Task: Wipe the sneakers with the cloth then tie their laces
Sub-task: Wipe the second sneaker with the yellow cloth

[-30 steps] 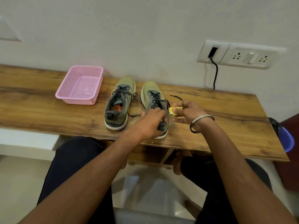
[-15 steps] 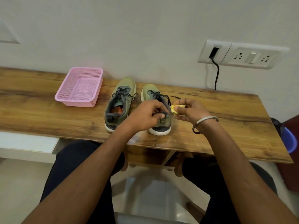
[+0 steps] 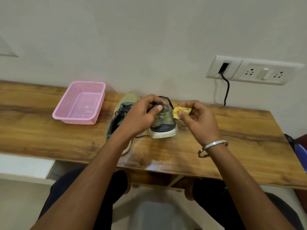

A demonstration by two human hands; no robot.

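Observation:
Two olive-green sneakers with dark laces sit on the wooden table (image 3: 232, 146). The left sneaker (image 3: 123, 110) lies flat, partly hidden by my left forearm. The right sneaker (image 3: 163, 123) is tipped up with its heel and white sole toward me. My left hand (image 3: 142, 115) grips this sneaker at its heel collar. My right hand (image 3: 197, 120) pinches a small crumpled yellow cloth (image 3: 181, 111) just beside the sneaker's right side. A loose lace end (image 3: 180, 122) trails on the table under the cloth.
A pink mesh basket (image 3: 93, 120) stands to the left of the sneakers. A wall socket panel (image 3: 254, 71) with a black cable (image 3: 226, 90) hangs at the right rear. The table's front edge runs just above my knees.
My left hand has tipped the right sneaker up, so its heel now faces me. My right hand with the cloth stays beside it. The camera has come closer.

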